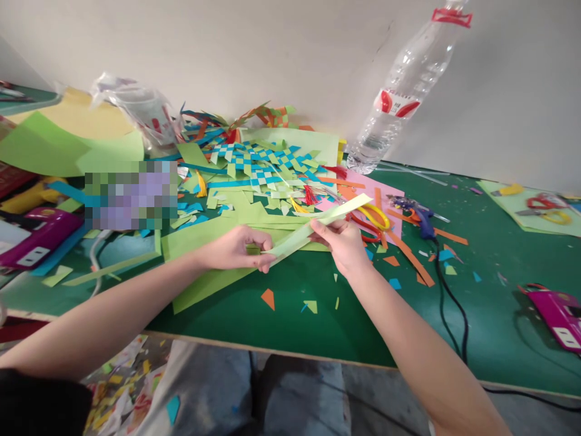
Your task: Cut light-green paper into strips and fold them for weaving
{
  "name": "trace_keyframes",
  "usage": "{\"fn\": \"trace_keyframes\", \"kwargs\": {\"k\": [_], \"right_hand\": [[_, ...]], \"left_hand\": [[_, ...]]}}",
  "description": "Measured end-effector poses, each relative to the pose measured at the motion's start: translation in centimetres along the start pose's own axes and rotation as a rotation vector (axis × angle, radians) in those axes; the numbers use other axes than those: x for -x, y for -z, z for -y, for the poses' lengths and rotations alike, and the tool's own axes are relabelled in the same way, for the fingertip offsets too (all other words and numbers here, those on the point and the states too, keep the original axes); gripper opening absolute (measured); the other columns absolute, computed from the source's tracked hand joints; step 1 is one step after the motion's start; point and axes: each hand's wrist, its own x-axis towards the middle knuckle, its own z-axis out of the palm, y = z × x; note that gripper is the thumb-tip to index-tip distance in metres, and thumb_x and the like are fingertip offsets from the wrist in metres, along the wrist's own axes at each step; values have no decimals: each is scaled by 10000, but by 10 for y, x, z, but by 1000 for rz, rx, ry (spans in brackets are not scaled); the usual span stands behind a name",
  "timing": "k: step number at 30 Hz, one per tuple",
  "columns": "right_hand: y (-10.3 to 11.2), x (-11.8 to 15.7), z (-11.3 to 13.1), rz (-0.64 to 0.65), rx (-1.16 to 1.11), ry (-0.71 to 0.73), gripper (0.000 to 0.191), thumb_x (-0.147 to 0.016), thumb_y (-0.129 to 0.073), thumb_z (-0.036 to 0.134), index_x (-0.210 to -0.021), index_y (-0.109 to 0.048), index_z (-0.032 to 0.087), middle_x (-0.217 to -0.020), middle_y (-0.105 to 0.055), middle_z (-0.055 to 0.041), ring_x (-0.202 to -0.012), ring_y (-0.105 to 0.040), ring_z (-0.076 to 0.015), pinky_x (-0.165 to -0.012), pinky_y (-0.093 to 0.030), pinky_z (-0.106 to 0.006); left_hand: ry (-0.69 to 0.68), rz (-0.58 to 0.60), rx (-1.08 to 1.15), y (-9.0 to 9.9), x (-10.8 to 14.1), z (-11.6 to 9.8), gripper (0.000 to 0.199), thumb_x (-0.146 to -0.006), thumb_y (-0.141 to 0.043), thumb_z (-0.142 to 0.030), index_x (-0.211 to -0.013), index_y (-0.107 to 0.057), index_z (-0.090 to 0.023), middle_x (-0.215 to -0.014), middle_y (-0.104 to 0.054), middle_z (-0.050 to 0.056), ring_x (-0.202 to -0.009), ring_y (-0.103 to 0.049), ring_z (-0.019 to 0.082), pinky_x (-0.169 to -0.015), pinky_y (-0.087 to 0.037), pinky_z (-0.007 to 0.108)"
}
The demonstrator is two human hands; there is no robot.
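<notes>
A pale green paper strip [295,238] slants up to the right between my hands, above the table's front part. The fingers of my left hand [247,248] are pinched on its lower left end. Nearer its upper right end, my right hand [339,242] grips it between thumb and fingers. Larger light green sheets [195,266] lie beneath and behind my left hand. Just beyond my right hand are scissors with yellow and red handles [376,216], partly hidden by the strip and hand. Woven blue and green paper pieces [263,160] are heaped behind.
A plastic bottle [397,100] stands at the back right. A blue glue gun [424,221] with a black cord lies to the right, and a purple device [558,315] farther right. A bagged cup [147,115] stands back left. Paper scraps dot the green table [327,327].
</notes>
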Motion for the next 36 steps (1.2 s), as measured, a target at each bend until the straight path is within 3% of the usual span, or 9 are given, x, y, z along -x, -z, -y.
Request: {"fn": "trace_keyframes", "kwargs": {"k": [3, 7, 12, 22, 30, 33, 36], "right_hand": [[6, -5, 3, -10, -50, 4, 250, -623, -882, 444, -672, -744, 242, -742, -762, 5, -663, -702, -144, -780, -630, -328], [9, -9, 3, -117, -30, 66, 288, -614, -876, 473, -660, -717, 237, -729, -752, 2, -648, -699, -154, -777, -627, -345], [8, -9, 0, -156, -18, 105, 242, -628, -875, 437, -663, -726, 249, -735, -752, 7, -636, -683, -141, -776, -615, -347], [6, -7, 1, -201, -14, 135, 296, -596, -878, 462, -617, -688, 236, -599, -678, 19, -577, -628, -131, -674, -573, -317], [13, -14, 8, -200, -122, 113, 392, -522, -909, 481, -668, -653, 223, -587, -643, 52, -530, -601, -94, -538, -520, -237], [15, -16, 9, -213, -134, 109, 408, -523, -909, 483, -705, -655, 221, -629, -653, 55, -544, -617, -91, -554, -531, -234], [17, -16, 11, -249, -168, 130, 387, -531, -913, 449, -722, -664, 222, -666, -660, 61, -571, -625, -79, -576, -529, -219]], "left_hand": [[5, -21, -18, -1, 0, 1, 254, -900, -633, -295, -684, -648, -162, -654, -700, 16, -581, -624, 89, -578, -472, 175], [30, -49, -19, -2, 1, 3, 270, -887, -642, -311, -667, -573, -170, -629, -685, 12, -575, -616, 95, -577, -462, 186], [8, 12, -10, -2, 0, 3, 287, -894, -626, -306, -664, -512, -178, -608, -678, 10, -551, -616, 96, -554, -447, 186], [-11, 24, -25, -2, -2, 2, 274, -893, -619, -276, -654, -529, -177, -624, -685, 17, -562, -613, 101, -558, -449, 196], [28, -106, 154, 9, -4, 4, 387, -882, -675, -452, -675, -488, -183, -572, -665, 20, -482, -552, 85, -469, -387, 183], [38, -137, 248, 9, -5, 6, 384, -906, -640, -482, -713, -489, -186, -565, -652, 16, -486, -561, 99, -508, -423, 212], [54, -258, 277, 8, -6, 8, 333, -919, -614, -460, -756, -542, -179, -577, -645, 12, -515, -584, 121, -583, -469, 257]]}}
